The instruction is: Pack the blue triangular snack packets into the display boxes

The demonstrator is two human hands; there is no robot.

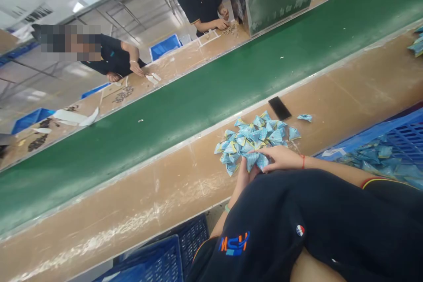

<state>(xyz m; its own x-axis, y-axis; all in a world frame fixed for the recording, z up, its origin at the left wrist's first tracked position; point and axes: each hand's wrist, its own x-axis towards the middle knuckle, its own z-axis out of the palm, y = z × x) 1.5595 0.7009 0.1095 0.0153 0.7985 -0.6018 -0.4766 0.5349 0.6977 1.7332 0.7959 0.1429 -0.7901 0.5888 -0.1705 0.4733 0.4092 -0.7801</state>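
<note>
A pile of small light-blue, pyramid-shaped packets (254, 134) with yellow edges lies on the near brown work surface. At the near side of the pile, my right hand (280, 157) has its fingers curled over a blue packet (262, 161). Close beside it, my left hand (243, 177) grips packets from the lower left, with its thumb up against them. Part of the left hand is hidden behind the packets and my shirt. How many packets lie between the hands I cannot tell. One loose blue packet (304, 117) lies to the right of the pile.
A black phone-like slab (280, 108) lies behind the pile. Beyond runs a green conveyor belt (185, 101). Blue crates stand at right (406, 141), holding packets, and below left (161, 260). Across the belt, two people (110, 55) (206, 4) handle small pieces.
</note>
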